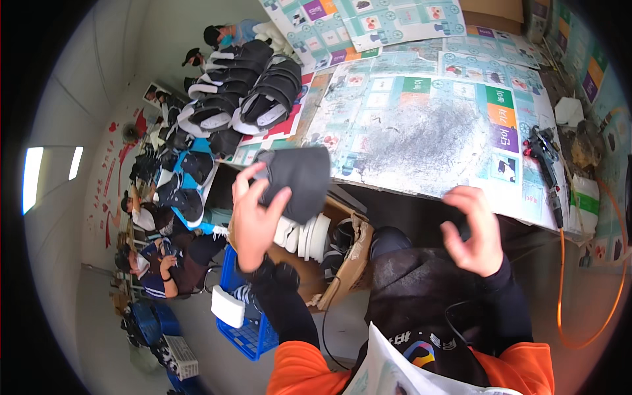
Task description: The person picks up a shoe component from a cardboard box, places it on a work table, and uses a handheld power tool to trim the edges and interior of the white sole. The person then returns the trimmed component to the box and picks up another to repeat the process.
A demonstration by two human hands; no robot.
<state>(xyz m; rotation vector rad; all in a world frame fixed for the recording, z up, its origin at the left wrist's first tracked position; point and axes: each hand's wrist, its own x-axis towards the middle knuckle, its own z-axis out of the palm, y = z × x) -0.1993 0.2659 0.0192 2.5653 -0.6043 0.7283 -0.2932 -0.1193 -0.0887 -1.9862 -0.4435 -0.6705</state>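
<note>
My left hand (pixel 257 214) grips a dark grey, smooth, curved piece (pixel 299 181) between thumb and fingers, in the air just off the near left edge of the worktable (pixel 316 155). Its exact kind I cannot make out. Over by the near edge of the table my right hand (pixel 477 230) holds nothing; its fingers are bent and apart from the thumb. Below the held piece, a cardboard box (pixel 359 253) contains white curved pieces (pixel 309 237) and some dark ones. Black items with white parts (pixel 263 99), looking like shoes, stand in stacked rows at the table's far left.
Printed sheets with black smudges (pixel 428 138) cover the tabletop. A spray-gun-like tool (pixel 543 155) lies at the right, with an orange hose (pixel 563 296) hanging down. A blue basket (pixel 247 339) with a white block (pixel 227 306) stands at lower left. Several people work along the left.
</note>
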